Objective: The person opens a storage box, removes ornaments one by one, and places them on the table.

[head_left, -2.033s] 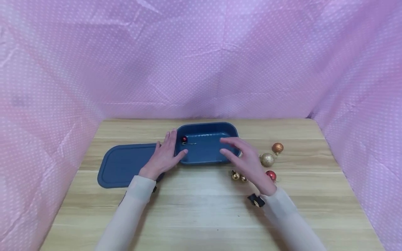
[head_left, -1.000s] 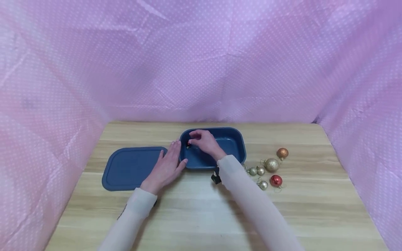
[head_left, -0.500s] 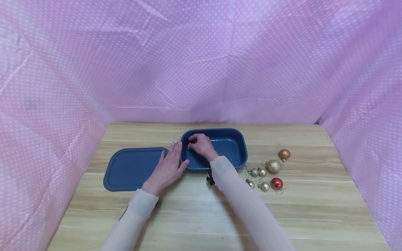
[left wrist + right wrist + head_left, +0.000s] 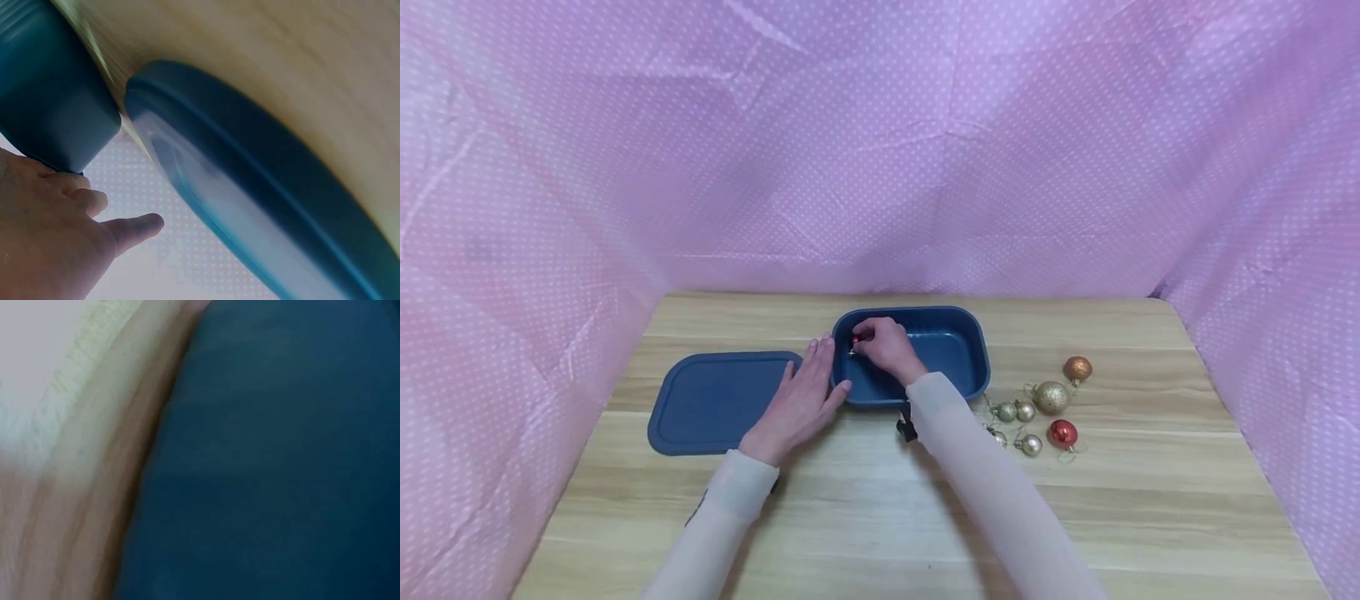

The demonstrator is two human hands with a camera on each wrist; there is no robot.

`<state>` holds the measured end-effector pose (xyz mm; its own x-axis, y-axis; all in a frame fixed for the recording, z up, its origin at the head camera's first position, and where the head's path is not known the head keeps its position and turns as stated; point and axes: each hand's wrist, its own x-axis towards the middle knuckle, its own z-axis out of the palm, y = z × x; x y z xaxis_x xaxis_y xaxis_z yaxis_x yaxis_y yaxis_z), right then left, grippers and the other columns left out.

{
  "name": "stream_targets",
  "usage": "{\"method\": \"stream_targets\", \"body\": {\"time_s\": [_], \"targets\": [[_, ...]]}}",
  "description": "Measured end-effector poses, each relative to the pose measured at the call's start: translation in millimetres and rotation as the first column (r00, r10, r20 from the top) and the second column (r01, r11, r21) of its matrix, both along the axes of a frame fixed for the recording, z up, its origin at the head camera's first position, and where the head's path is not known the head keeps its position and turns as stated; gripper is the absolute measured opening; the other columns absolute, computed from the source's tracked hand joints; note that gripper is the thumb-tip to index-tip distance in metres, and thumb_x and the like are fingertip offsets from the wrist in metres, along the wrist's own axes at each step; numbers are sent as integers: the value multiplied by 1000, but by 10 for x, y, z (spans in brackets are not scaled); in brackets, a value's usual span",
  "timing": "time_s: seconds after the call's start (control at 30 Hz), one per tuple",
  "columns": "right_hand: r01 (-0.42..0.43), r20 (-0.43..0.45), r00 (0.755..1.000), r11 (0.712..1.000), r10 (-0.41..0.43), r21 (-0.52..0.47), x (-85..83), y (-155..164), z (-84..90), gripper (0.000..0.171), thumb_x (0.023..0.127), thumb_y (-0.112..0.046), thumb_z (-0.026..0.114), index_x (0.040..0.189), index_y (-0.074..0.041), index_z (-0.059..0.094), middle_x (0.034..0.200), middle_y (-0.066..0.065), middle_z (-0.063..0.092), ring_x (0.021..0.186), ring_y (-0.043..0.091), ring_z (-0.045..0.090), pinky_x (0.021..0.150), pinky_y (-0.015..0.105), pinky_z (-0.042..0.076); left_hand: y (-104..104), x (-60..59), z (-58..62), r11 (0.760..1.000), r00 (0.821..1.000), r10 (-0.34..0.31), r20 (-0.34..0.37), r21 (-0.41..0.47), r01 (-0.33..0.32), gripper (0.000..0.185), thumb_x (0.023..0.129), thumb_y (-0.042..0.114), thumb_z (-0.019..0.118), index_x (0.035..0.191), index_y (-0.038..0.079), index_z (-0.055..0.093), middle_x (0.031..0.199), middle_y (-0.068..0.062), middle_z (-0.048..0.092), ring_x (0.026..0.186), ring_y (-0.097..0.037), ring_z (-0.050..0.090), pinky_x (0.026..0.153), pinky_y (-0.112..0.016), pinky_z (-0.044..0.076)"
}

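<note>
In the head view, a dark blue oblong box (image 4: 947, 358) stands near the back of the table. My right hand (image 4: 886, 347) reaches inside its left end and pinches a small red Christmas bauble (image 4: 855, 339) between thumb and fingers; the fingers partly cover it. My left hand (image 4: 793, 408) lies with straight fingers against the box's left side, its thumb spread toward the front. The left wrist view shows that hand (image 4: 56, 231) touching the box (image 4: 50, 87). Close up and blurred, the box wall (image 4: 262, 456) fills most of the right wrist view.
Left of the box lies a flat blue lid (image 4: 722, 402), partly beneath the left hand's line. Right of it are a copper bauble (image 4: 1077, 368), a large gold glitter bauble (image 4: 1051, 397), a red bauble (image 4: 1063, 433) and several small gold ones (image 4: 1032, 445). Pink dotted cloth (image 4: 880, 167) surrounds the table.
From above the box's right end, my right hand has moved left and down into the box, closing its fingers on the small red bauble lying there. My left hand stays at the box's side.
</note>
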<state>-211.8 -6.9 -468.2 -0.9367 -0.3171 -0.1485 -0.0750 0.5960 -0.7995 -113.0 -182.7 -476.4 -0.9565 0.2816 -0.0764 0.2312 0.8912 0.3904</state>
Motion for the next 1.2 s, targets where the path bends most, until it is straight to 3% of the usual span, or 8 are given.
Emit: {"method": "stream_targets", "body": {"time_s": [0.23,0.63,0.93,1.07,1.2], "targets": [[26,-7,1000,996,-26,-85,102,142,242,28,99,-12,72,126,-6,73,119,11,74,107,25,68,98,39,56,-15,20,5,1000,1000,8,14,0,-8,81,110,52,37,166,5,4,174,-9,4,160,-29,4,122,-66,13],[32,-144,988,983,-58,-179,365,558,803,30,99,-19,73,128,-11,72,120,5,73,109,21,69,97,38,56,1,-12,43,1000,1000,-3,-3,3,3,82,109,55,36,167,6,4,174,-10,6,160,-29,3,122,-66,12],[21,-259,962,974,-81,-226,582,852,908,30,96,-16,76,125,-6,74,117,6,75,107,23,70,98,44,55,20,18,6,1000,1000,8,-2,0,-8,81,109,53,37,166,5,5,174,-10,6,160,-30,4,121,-66,13],[35,-269,957,964,-109,-265,691,957,921,31,94,-13,77,124,-5,74,117,9,75,106,27,70,96,48,55,13,29,-17,1000,1000,8,-16,4,-8,81,110,53,36,166,5,5,174,-9,6,160,-30,4,121,-66,14],[62,-242,961,957,-134,-284,790,1064,958,32,95,-14,76,126,-7,74,117,8,74,104,27,70,94,45,55,10,21,-21,1000,1000,2,-19,2,-2,81,110,55,33,166,5,5,174,-9,5,160,-29,3,122,-66,14]]}}
